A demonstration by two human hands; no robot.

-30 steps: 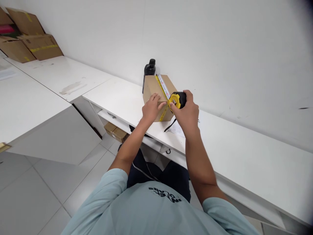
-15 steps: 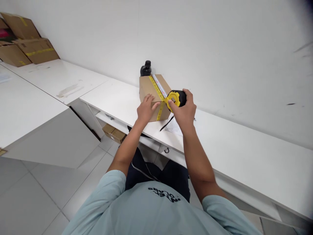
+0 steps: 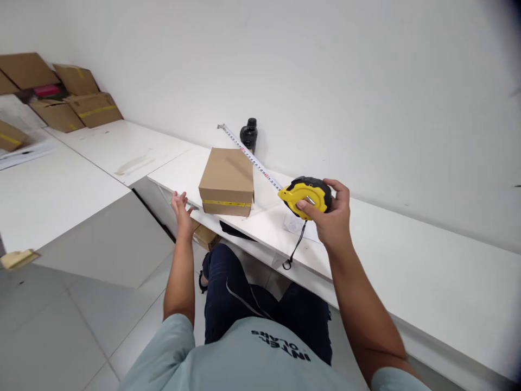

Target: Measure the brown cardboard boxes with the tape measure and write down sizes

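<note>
My right hand (image 3: 331,214) grips a yellow and black tape measure (image 3: 305,196), thumb across its face. From the case a length of white blade (image 3: 256,163) reaches up and left, its metal end hook in the air beyond the box. A black wrist strap (image 3: 299,243) dangles below the case. The closed cardboard box (image 3: 226,182), with yellow tape round its side, sits on the white shelf top. Left of it, by the shelf's front edge, my left hand (image 3: 182,209) is open, fingers apart and apart from the box.
A black bottle (image 3: 249,134) stands behind the box by the wall. Under the tape measure lies a sheet of paper (image 3: 299,225). Several cardboard boxes (image 3: 97,108) are stacked at the far left. A smaller box (image 3: 205,237) is below the shelf top.
My left hand has let go of the box and moved left. The box has turned. My right hand has drawn the tape measure right, lifting the blade off the box.
</note>
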